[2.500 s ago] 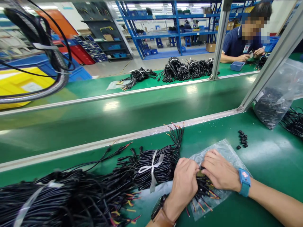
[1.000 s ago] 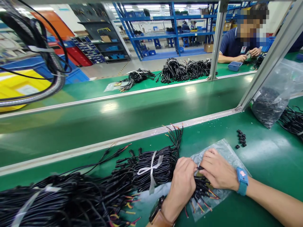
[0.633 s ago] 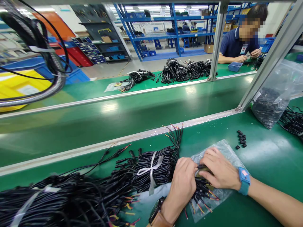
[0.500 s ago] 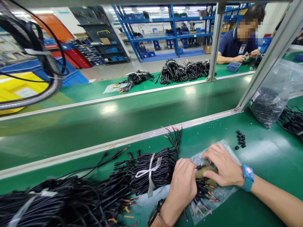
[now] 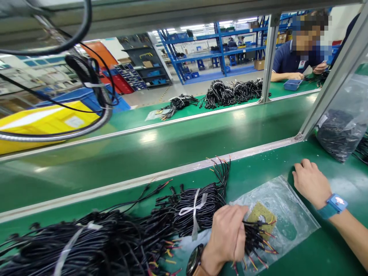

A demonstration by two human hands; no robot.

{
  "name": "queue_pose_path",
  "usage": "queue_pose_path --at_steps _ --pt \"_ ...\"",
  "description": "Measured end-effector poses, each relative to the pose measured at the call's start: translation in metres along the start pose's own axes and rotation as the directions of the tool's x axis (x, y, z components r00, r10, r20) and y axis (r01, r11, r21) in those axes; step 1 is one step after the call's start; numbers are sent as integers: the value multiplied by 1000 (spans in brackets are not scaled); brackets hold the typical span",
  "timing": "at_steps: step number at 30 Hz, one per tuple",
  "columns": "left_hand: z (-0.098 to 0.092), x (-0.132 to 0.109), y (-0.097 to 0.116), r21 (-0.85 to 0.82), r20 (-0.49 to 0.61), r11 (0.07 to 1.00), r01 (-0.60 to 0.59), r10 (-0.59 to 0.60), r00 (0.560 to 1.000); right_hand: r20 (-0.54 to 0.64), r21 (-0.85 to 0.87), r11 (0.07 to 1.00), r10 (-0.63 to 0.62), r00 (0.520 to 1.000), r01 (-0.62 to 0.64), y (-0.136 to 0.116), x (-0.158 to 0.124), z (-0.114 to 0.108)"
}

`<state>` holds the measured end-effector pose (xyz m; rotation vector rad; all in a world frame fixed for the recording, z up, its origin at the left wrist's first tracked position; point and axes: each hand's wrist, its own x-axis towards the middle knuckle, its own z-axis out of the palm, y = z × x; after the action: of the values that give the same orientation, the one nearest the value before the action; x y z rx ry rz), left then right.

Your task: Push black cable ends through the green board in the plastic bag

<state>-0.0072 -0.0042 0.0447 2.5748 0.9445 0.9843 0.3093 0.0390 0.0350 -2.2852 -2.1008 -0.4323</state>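
Observation:
My left hand (image 5: 227, 237) is closed round a bunch of short black wires (image 5: 255, 237) with red and yellow stripped ends. The wire ends fan out over a clear plastic bag (image 5: 290, 209) lying flat on the green bench, beside a small olive pad (image 5: 260, 212). My right hand (image 5: 310, 182), with a blue watch on its wrist, has its fingers curled down onto the bench just right of the bag. What lies under the fingertips is hidden. A tied bundle of black cables (image 5: 198, 207) with a white strap sits just left of my left hand.
A big heap of black cables (image 5: 86, 245) fills the near left. A green conveyor belt (image 5: 172, 142) runs behind a metal rail. A bag of black parts (image 5: 339, 130) leans by a slanted aluminium post (image 5: 324, 84). A co-worker (image 5: 299, 53) sits across, near more cable bundles (image 5: 230, 92).
My right hand left the wire bunch and moved right and away to the bench beyond the bag. The left hand still holds the wires. The olive pad is uncovered. The view tilted up.

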Motion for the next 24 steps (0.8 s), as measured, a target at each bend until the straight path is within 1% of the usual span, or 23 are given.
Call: queue_pose_path --at_steps 2,4,7,9,12,15,17,21,24 --pt "1 1 1 151 -4 989 2 -1 1000 9 27 1000 3 1000 -3 2 1 3" --pt "3 4 2 341 -35 939 50 -40 999 24 43 998 46 999 -47 3 3 4" --pt "7 9 4 572 -78 797 193 -182 980 67 30 995 90 994 -92 4 5 4" --pt "9 12 6 648 -79 714 264 -282 956 98 20 994 108 989 -110 5 7 3" --pt "10 14 10 694 -73 650 309 -364 928 135 19 987 155 979 -159 4 9 1" --pt "9 15 12 711 -79 621 328 -393 916 171 14 980 191 967 -196 3 10 -2" --pt "8 16 11 705 -72 631 324 -390 918 187 13 978 202 961 -208 3 11 -3" --pt "4 17 6 680 -64 672 292 -342 938 188 23 977 205 961 -213 3 11 -3" --pt "3 16 2 691 -89 669 274 -297 951 169 39 978 197 966 -206 2 11 -4"
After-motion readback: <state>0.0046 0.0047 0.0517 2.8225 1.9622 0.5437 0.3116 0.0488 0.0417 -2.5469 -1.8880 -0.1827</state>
